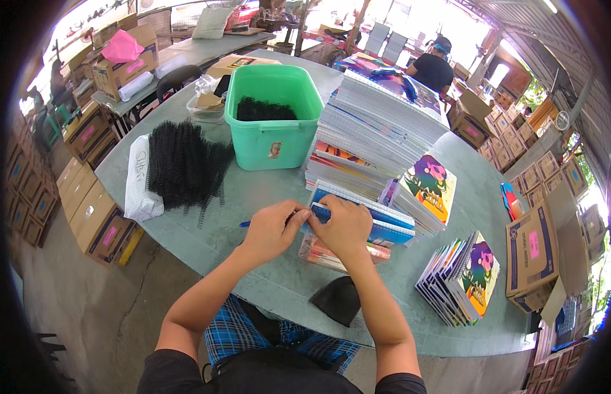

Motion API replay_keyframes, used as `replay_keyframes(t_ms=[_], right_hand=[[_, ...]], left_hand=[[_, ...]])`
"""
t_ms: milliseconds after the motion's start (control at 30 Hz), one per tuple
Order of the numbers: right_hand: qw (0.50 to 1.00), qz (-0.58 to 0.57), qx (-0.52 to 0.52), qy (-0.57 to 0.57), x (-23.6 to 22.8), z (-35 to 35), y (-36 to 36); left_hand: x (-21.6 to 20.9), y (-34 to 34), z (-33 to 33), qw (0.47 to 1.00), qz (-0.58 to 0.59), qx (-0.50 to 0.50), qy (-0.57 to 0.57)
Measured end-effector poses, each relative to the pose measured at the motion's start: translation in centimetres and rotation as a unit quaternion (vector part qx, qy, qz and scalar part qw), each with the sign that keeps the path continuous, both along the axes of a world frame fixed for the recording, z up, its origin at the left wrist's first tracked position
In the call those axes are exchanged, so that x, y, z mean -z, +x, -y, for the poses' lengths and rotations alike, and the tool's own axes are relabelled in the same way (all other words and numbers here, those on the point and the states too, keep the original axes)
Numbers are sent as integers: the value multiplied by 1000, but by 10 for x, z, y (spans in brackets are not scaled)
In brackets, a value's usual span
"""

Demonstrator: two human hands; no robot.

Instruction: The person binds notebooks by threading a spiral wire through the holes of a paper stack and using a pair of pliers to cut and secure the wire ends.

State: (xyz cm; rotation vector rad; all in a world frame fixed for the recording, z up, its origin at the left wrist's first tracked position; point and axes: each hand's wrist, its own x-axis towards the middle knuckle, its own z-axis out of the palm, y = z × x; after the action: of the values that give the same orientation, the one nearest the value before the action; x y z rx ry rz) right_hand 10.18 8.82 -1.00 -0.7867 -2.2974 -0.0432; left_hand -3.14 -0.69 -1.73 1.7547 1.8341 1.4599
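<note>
Both my hands meet at the left end of a blue-covered notebook (391, 234), which stands on its edge on the table. My right hand (345, 226) is closed over the notebook's upper left corner. Fingers pinched, my left hand (274, 228) touches that same corner; what it holds is hidden. A thin blue stick (245, 224) pokes out beside my left hand. Under the notebook lies a bundle with pale and reddish edges (318, 253). To the left is a heap of black plastic spiral coils (187, 161). A green bin (274, 141) behind holds more coils.
Tall stacks of unbound notebooks (378, 125) rise behind my hands. Bound spiral notebooks (460, 279) stand at the right, and a black cloth-like piece (336, 301) lies near the table edge. Cartons (532, 253) flank the grey table (253, 190). A person (433, 71) sits beyond.
</note>
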Motion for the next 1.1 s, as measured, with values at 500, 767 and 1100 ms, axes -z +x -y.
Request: replay_keyframes(t_ms=[500,767,1100], right_hand=[[995,-43,-86,-16,-5,10,4],[990,34,-116,-68,-10,0,12],[978,-6,-102,-182,-18,2,11]], left_hand=[[-13,-10,-12,971,200,14,-127],[-26,-43,-2,993,-96,42,-61],[-27,-42,-2,989,-131,62,-22]])
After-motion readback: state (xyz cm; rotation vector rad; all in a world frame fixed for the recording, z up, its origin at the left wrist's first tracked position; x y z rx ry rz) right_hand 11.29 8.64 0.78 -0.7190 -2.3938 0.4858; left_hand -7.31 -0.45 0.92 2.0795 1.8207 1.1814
